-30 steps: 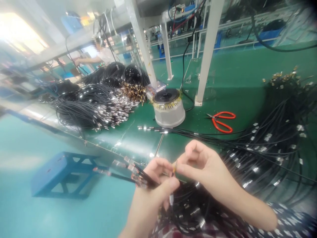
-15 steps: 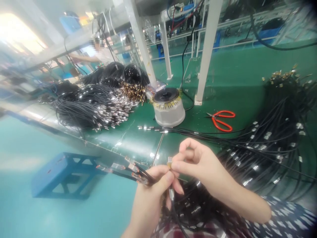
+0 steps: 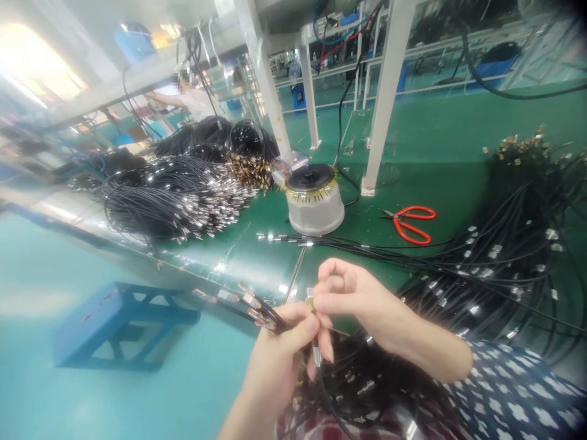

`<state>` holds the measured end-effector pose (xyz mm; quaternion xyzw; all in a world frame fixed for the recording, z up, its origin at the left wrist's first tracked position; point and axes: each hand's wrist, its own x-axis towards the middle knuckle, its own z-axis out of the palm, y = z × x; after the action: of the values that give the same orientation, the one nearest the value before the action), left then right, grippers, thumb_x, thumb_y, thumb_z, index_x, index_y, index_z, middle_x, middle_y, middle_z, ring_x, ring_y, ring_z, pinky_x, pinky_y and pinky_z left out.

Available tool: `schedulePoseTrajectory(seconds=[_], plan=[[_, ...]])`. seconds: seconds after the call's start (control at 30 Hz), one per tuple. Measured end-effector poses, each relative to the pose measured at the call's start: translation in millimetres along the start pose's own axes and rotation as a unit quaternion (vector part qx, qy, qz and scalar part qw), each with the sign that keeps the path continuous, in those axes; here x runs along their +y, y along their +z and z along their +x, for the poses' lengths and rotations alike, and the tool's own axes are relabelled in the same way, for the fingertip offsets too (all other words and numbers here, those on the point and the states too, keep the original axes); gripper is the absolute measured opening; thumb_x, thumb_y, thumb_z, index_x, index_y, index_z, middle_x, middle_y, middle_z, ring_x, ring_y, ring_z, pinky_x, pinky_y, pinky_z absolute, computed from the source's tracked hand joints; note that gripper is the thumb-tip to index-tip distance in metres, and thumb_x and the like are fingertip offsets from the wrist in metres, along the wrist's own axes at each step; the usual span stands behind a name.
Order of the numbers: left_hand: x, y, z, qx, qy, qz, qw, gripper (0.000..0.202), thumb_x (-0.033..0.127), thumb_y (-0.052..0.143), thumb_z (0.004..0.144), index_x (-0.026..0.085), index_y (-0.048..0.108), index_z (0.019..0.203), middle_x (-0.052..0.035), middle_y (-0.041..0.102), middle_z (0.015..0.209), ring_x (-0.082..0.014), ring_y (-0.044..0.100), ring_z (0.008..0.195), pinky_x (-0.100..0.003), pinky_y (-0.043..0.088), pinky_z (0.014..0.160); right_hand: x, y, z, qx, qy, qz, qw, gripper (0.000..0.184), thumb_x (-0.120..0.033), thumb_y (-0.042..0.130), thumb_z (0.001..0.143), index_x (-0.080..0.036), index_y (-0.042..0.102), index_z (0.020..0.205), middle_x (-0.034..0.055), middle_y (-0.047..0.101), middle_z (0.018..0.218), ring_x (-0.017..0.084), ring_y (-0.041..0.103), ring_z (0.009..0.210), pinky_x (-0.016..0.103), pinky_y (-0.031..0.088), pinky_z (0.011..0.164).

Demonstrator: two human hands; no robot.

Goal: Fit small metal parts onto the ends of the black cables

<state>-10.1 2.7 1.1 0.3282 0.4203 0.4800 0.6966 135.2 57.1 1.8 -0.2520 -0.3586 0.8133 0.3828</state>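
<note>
My left hand [image 3: 282,354] is closed around a small bundle of black cables [image 3: 259,308], whose stripped metal ends stick out to the left. Its thumb and forefinger also pinch one cable end, with a silvery sleeve [image 3: 317,355] on the black cable hanging below. At the top of that end is a small gold-and-silver connector [image 3: 310,296]. The thumb and forefinger of my right hand [image 3: 351,296] close on this connector from the right; its other fingers are curled. Exactly how the connector joins the cable is hidden by the fingertips. More black cables [image 3: 362,385] lie over my lap.
On the green table stand a white round feeder with a black top [image 3: 316,211] and red-handled snips [image 3: 415,223]. Cable heaps lie left [image 3: 169,195] and right [image 3: 495,269]. White posts [image 3: 387,98] rise behind. A blue stool [image 3: 119,327] is on the floor; a person [image 3: 197,101] works far left.
Both hands have shifted slightly left and stay together at the connector, and the right forearm has drawn in to the left. The grip looks the same.
</note>
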Motion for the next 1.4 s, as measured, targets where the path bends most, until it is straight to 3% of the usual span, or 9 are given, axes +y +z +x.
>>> schedulePoseTrajectory(seconds=[0.23,0.5,0.73,1.03,1.1,1.2,1.27,1.33,1.4], plan=[[-1,-8.2,5,-0.071,-0.018,-0.038,0.997,0.030,0.040,0.074,0.076,0.013,0.071,0.065,-0.0041,0.063,0.045,-0.0072,0.045,0.034,-0.017,0.029,0.033,0,5,7,-0.031,0.007,0.020,0.999,0.036,-0.010,0.082,0.067,-0.019,0.051,0.083,-0.0062,0.068,0.063,0.009,0.062,0.051,0.023,0.048,0.059],[-3,-4.7,6,0.072,-0.009,-0.024,0.997,0.019,0.029,0.080,0.069,0.014,0.068,0.070,-0.0003,0.064,0.053,-0.0054,0.046,0.041,-0.014,0.030,0.036,2,17,2,0.128,-0.109,-0.145,0.975,0.036,-0.015,0.082,0.067,-0.019,0.047,0.069,-0.0035,0.066,0.067,0.011,0.062,0.061,0.022,0.047,0.058],[-5,-12.5,8,0.018,-0.043,-0.077,0.996,0.021,0.030,0.077,0.072,0.012,0.069,0.066,-0.0029,0.066,0.053,-0.0066,0.048,0.033,-0.015,0.032,0.029,2,14,6,0.058,-0.038,-0.090,0.994,0.026,-0.021,0.076,0.077,-0.019,0.051,0.085,-0.0046,0.067,0.068,0.009,0.061,0.056,0.023,0.048,0.061],[-6,-17.3,7,0.024,-0.043,-0.101,0.994,0.016,0.027,0.072,0.080,0.013,0.069,0.073,-0.0024,0.066,0.055,-0.0061,0.049,0.034,-0.014,0.034,0.035,-4,5,-2,0.090,-0.051,-0.199,0.975,0.013,-0.029,0.066,0.086,-0.020,0.056,0.084,0.0006,0.070,0.082,0.015,0.064,0.075,0.027,0.047,0.074],[-7,-17.5,8,0.047,-0.036,-0.104,0.993,0.015,0.027,0.070,0.082,0.013,0.068,0.075,-0.0011,0.065,0.053,-0.0049,0.047,0.034,-0.015,0.032,0.036,-10,9,-17,0.060,-0.033,-0.319,0.945,0.015,-0.030,0.065,0.086,-0.021,0.058,0.076,-0.0017,0.067,0.073,0.015,0.061,0.069,0.024,0.045,0.064],[-8,-17.3,11,0.072,-0.025,-0.111,0.991,0.017,0.029,0.068,0.084,0.013,0.067,0.079,0.0019,0.060,0.051,-0.0027,0.041,0.034,-0.015,0.030,0.039,-7,11,-43,-0.057,-0.004,-0.514,0.856,0.009,-0.028,0.072,0.081,-0.022,0.065,0.079,-0.0028,0.068,0.069,0.015,0.061,0.062,0.023,0.041,0.054],[-6,-17.3,15,0.070,-0.014,-0.135,0.988,0.028,0.038,0.062,0.088,0.012,0.068,0.082,0.0021,0.058,0.052,-0.0018,0.037,0.034,-0.016,0.030,0.042,11,4,-56,-0.132,-0.070,-0.612,0.777,0.007,-0.024,0.069,0.084,-0.023,0.068,0.091,-0.0009,0.072,0.073,0.016,0.064,0.066,0.024,0.042,0.057],[-1,-17.6,19,0.053,-0.005,-0.171,0.984,0.038,0.046,0.056,0.090,0.010,0.068,0.085,0.0008,0.058,0.055,-0.0025,0.036,0.036,-0.017,0.031,0.043,41,-10,-63,-0.237,-0.188,-0.671,0.677,0.017,-0.023,0.064,0.088,-0.024,0.066,0.071,-0.0052,0.064,0.053,0.012,0.056,0.047,0.027,0.032,0.046],[6,-17.8,21,0.030,-0.010,-0.195,0.980,0.039,0.045,0.054,0.091,0.008,0.068,0.088,-0.0014,0.058,0.059,-0.0047,0.041,0.041,-0.019,0.034,0.047,73,-27,-65,-0.231,-0.239,-0.731,0.595,0.018,-0.028,0.068,0.085,-0.024,0.064,0.068,-0.0066,0.061,0.049,0.013,0.053,0.047,0.031,0.027,0.045]])
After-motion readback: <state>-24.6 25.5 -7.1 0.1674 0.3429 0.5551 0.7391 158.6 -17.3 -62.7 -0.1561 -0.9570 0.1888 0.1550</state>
